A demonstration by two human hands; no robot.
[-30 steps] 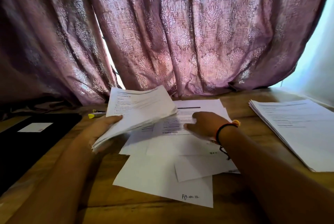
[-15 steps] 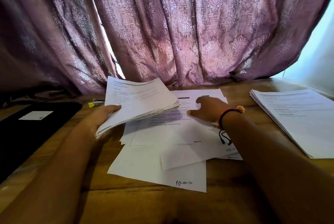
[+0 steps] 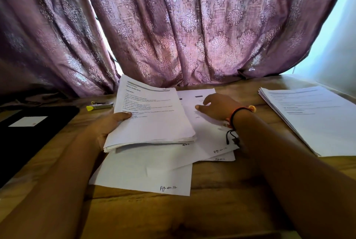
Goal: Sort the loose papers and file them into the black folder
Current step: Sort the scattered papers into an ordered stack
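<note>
My left hand grips a thick sheaf of printed pages by its left edge, thumb on top, holding it above the table. Under and beside it lie several loose sheets, some with handwritten page numbers at the bottom. My right hand rests on one of these sheets with fingers spread and bent. The black folder, closed and bearing a white label, lies at the left edge of the wooden table. A second neat stack of pages sits at the right.
A yellow highlighter lies behind the left hand near the folder. A purple patterned curtain hangs along the table's back edge. A pale wall is at the far right.
The left hand has lowered the sheaf flatter and shifted it right over the loose sheets. The right hand has slid farther back on the sheet beneath it.
</note>
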